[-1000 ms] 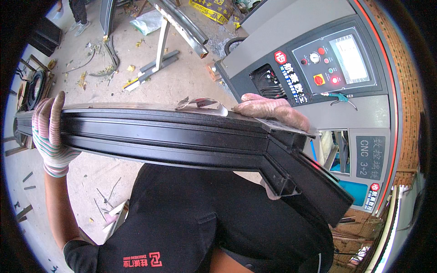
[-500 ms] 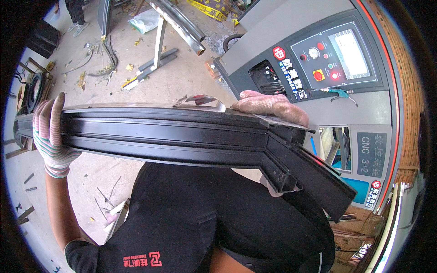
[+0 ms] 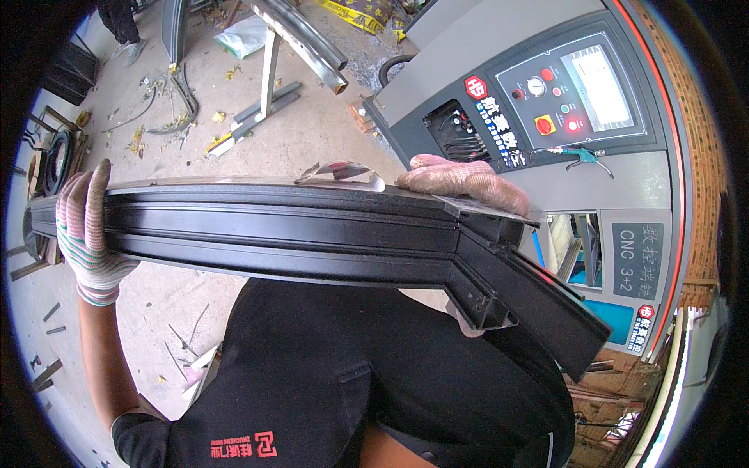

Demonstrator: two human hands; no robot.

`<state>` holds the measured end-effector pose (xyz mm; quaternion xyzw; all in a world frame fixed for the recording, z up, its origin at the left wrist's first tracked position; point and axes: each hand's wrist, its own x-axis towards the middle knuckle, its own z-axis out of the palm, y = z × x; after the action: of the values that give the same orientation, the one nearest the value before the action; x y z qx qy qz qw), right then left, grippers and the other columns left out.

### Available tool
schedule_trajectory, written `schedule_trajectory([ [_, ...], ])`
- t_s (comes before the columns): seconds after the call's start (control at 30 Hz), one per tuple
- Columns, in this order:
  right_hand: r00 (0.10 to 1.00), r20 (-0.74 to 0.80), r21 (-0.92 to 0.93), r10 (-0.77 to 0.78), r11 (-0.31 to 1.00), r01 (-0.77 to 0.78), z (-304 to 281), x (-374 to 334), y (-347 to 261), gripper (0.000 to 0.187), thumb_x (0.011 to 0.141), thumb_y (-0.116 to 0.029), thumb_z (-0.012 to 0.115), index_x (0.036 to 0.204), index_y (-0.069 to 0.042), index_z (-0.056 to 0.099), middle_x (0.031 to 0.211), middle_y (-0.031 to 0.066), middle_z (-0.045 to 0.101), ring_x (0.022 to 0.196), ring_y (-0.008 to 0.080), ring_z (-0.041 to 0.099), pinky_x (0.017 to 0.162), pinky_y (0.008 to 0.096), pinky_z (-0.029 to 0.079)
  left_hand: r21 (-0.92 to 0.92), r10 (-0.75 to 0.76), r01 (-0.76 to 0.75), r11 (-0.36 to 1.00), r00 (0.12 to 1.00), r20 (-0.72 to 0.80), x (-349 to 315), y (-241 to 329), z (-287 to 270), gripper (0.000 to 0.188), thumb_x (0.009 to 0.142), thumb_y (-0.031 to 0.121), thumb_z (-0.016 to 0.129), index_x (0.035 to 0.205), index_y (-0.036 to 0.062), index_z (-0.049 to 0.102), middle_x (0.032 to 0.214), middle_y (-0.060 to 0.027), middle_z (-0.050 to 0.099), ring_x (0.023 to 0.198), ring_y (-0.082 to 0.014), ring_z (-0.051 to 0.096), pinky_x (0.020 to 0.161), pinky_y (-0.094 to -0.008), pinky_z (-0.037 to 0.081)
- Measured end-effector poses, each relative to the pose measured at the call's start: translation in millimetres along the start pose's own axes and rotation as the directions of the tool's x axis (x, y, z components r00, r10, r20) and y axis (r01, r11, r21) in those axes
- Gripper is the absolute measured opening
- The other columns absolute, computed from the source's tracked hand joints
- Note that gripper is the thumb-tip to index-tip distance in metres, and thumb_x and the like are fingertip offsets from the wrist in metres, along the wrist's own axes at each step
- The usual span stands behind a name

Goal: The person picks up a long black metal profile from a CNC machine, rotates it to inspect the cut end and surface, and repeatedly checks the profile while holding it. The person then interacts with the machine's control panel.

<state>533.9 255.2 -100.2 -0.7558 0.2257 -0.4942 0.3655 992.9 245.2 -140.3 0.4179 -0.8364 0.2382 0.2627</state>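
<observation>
A long black metal profile [image 3: 289, 234] with grooves along its length lies across the view in front of my chest. Its right end is notched, with a flat part sticking out down to the right. My left hand [image 3: 86, 226], in a striped work glove, is closed round the profile near its left end. My right hand [image 3: 468, 184], in a stained pinkish glove, wraps over the far edge by the notched end; a fingertip shows under that end, and the rest of the hand is hidden. Loose clear film [image 3: 343, 176] curls up from the far edge.
A grey machine with a control panel [image 3: 573, 93] stands at the right, a green air gun [image 3: 581, 157] hanging on it. Metal profiles [image 3: 304, 47] rest on a stand ahead. Cables [image 3: 183, 97] and scraps litter the floor. A person's legs [image 3: 121, 27] show at the far left.
The background has shifted slightly to the left in view. Both hands keep the same hold on the profile, which stays in place before me.
</observation>
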Motion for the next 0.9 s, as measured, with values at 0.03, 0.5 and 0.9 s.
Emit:
schedule_trajectory([
  [0.03, 1.0, 0.002, -0.016, -0.005, 1.0, 0.005, 0, 0, 0, 0.03, 0.092, -0.027, 0.07, 0.099, 0.003, 0.069, 0.098, 0.0309, 0.074, 0.085, 0.0411, 0.075, 0.092, 0.0564, 0.054, -0.001, 0.002, -0.002, 1.0, 1.0, -0.004, 0, 0, 1, 0.092, 0.055, 0.028, 0.084, 0.139, -0.0001, 0.06, 0.117, -0.0179, 0.067, 0.11, -0.0394, 0.064, 0.099, -0.0496, 0.048],
  [0.5, 0.994, 0.108, -0.064, -0.01, 0.998, 0.017, -8, 5, 5, 0.03, 0.096, -0.027, 0.066, 0.107, 0.001, 0.067, 0.105, 0.0295, 0.074, 0.098, 0.0405, 0.073, 0.101, 0.0595, 0.049, -0.016, 0.013, -0.013, 1.0, 0.999, -0.03, 3, -8, 7, 0.088, 0.06, 0.029, 0.085, 0.138, -0.0015, 0.059, 0.118, -0.0184, 0.066, 0.109, -0.0394, 0.064, 0.099, -0.0493, 0.049],
  [0.9, 0.983, -0.008, 0.025, -0.182, 0.983, 0.182, 6, -5, 15, 0.033, 0.098, -0.024, 0.067, 0.124, -0.005, 0.058, 0.118, 0.0262, 0.07, 0.112, 0.0399, 0.068, 0.108, 0.0632, 0.046, 0.002, 0.014, -0.014, 1.0, 0.999, -0.051, -2, -10, 8, 0.084, 0.064, 0.029, 0.085, 0.138, -0.0015, 0.06, 0.119, -0.0178, 0.065, 0.109, -0.0385, 0.063, 0.098, -0.0496, 0.05],
])
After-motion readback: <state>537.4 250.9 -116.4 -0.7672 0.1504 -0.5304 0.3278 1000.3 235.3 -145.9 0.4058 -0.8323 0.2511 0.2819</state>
